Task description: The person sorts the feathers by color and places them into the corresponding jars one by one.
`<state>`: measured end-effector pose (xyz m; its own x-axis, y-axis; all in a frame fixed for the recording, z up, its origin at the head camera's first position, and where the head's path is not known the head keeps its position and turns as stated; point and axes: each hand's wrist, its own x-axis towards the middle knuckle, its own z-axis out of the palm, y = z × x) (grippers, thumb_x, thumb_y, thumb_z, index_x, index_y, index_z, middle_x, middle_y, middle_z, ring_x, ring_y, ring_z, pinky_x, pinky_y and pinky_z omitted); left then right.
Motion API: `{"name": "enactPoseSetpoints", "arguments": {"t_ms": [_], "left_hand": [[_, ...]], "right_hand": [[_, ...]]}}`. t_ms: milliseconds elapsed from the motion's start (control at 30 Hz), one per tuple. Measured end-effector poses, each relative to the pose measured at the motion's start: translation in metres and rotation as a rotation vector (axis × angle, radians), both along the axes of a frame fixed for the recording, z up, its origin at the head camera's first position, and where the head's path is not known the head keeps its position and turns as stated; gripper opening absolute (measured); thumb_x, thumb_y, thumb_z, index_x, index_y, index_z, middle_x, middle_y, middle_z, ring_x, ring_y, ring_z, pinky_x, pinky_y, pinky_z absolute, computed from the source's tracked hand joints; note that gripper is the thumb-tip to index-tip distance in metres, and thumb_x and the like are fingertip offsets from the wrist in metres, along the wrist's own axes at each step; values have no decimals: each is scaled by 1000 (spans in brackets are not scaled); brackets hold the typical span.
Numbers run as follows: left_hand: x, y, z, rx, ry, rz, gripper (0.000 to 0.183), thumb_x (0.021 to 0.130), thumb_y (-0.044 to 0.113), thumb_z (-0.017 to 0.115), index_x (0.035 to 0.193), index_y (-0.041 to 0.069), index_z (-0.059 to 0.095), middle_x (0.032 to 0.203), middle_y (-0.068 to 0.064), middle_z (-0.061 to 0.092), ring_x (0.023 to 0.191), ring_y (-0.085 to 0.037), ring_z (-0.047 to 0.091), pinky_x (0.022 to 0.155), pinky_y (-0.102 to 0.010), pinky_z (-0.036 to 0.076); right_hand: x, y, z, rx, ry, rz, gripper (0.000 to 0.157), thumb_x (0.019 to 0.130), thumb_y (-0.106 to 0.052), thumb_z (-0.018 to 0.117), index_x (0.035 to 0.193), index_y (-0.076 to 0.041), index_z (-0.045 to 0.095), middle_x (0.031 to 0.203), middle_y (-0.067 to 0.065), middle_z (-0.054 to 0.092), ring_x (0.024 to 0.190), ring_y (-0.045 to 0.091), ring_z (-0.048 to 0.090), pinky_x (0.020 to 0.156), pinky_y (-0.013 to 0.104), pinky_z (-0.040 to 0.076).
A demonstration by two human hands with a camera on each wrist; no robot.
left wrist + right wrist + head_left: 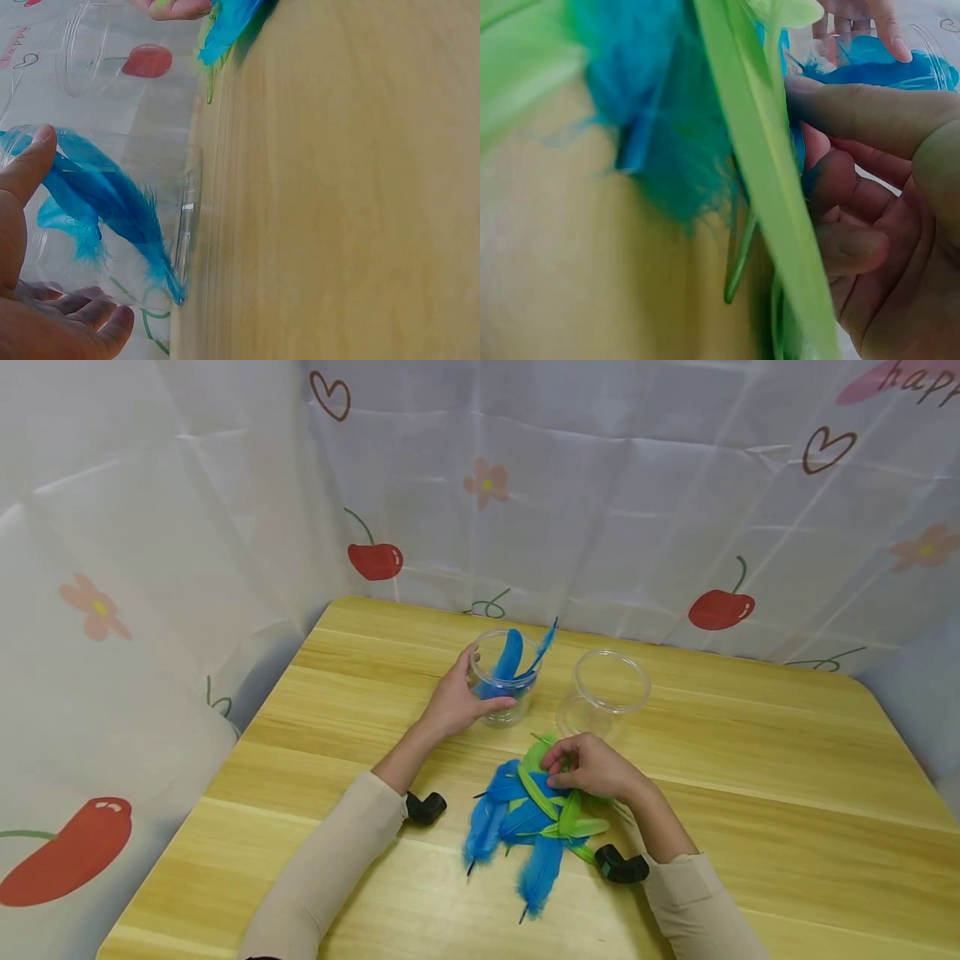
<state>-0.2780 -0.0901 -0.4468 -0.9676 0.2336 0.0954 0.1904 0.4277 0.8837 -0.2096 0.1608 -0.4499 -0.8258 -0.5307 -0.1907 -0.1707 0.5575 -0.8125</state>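
Note:
My left hand holds a clear plastic jar, thumb on the near side and fingers round the far side. Several blue feathers stand inside it, one sticking out above the rim. At the loose pile of blue and green feathers, my right hand pinches a blue feather between thumb and fingertips. Long green feathers cross in front of those fingers in the right wrist view, partly hiding the pinch.
A second clear jar stands to the right of the held one, behind the pile. Black wrist-worn devices show by both forearms. Beyond the wooden table hangs a printed curtain.

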Motion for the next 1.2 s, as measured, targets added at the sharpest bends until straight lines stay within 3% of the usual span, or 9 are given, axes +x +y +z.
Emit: {"name": "enactPoseSetpoints", "arguments": {"t_ms": [633,1200], "left_hand": [[-1,0,0,-9,-7,-2,107,77,39,85,157,13,19,154,-16,36,136,-37,41,107,-51,39],[1,0,2,-27,-9,1,107,78,38,85,157,14,18,154,-17,36,136,-37,41,107,-51,39]], "right_hand": [[-1,3,0,-59,-27,16,11,93,1,65,101,6,69,87,6,69,79,19,62,72,25,53],[4,4,10,-223,-32,-131,18,95,-6,66,108,7,66,91,11,65,85,23,61,73,24,53]]}}
